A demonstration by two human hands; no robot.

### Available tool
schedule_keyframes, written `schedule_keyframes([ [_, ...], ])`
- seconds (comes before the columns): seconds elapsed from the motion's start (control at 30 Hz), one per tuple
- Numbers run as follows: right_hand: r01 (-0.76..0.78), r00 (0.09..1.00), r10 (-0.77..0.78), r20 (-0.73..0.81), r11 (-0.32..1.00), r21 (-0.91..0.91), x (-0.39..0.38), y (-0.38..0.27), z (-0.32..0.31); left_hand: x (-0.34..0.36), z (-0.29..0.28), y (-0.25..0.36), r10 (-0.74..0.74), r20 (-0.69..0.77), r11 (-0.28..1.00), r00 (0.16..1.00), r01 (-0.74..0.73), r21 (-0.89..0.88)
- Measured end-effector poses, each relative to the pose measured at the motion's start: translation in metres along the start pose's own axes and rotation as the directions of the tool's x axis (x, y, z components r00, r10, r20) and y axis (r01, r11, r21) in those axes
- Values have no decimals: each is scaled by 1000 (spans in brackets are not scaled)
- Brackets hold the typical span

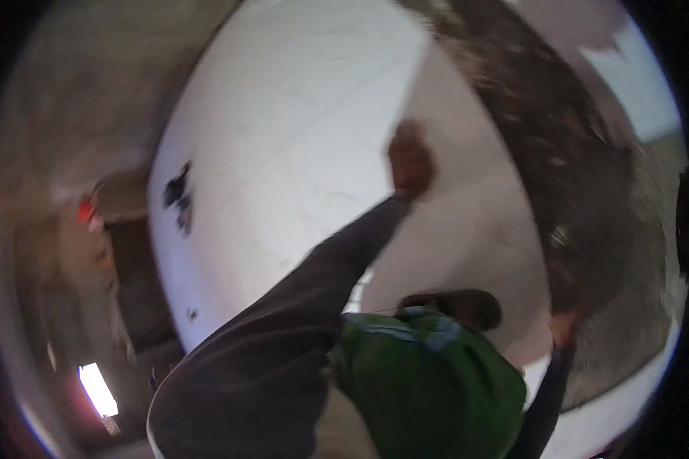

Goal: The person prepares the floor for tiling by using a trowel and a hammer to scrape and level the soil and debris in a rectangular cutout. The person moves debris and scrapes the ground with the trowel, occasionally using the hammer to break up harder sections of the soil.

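1. i have a large white surface [306,115] filling the middle of my view, from the upper centre down to the left of the frame; its edges bow outward, and a thin line crosses it on a slant.
2. along its right side i see a greyer strip [475,183]; i can't tell whether that is shadow or a separate face.
3. the left hand [412,162] shows just right of the frame's centre, over the border of the bright part and the strip. it looks to be on or just above it; blur hides which. i can't tell whether its fingers are open or closed.
4. a dark sleeve [283,298] runs from that wrist to the lower left.
5. the right hand [565,329] is at the lower right, beside the strip's outer edge. it is smeared too, so i can't make out its fingers or any grip.
6. between the arms, at the lower centre, i see a green garment [436,390], with a dark rounded thing [475,307] just above it.
7. a dark cluster [177,193] sits near the white surface's left edge.
8. dark, littered ground [543,107] runs down the right of my frame; a bright rectangle [98,390] glows at lower left.
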State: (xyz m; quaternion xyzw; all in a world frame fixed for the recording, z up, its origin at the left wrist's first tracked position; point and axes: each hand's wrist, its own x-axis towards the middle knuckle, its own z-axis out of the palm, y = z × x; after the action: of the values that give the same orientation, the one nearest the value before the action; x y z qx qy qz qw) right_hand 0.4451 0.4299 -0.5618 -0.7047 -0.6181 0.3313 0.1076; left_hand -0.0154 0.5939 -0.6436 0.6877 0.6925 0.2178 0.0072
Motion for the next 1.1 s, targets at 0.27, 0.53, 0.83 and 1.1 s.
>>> schedule_keyframes([
  [0.27, -261, 747, 468, -472, 860, 439, 11, -32, 44, 2, 15, 16, 302, -66, 949, 951, -293, 119],
  [0.53, -200, 594, 687, -418, 630, 750, 114, -138, 114, -2, 21, 37, 388, -24, 915, 921, -382, 128],
  [0.83, -337, 325, 770, -548, 636, 694, 46, -94, 112, 7, 1, 12, 225, 26, 951, 974, -225, 211],
  [1.1, -201, 323, 632, -704, 773, 602, 46, -81, 73, 7, 1, 15, 210, 37, 978, 977, -211, 3],
])
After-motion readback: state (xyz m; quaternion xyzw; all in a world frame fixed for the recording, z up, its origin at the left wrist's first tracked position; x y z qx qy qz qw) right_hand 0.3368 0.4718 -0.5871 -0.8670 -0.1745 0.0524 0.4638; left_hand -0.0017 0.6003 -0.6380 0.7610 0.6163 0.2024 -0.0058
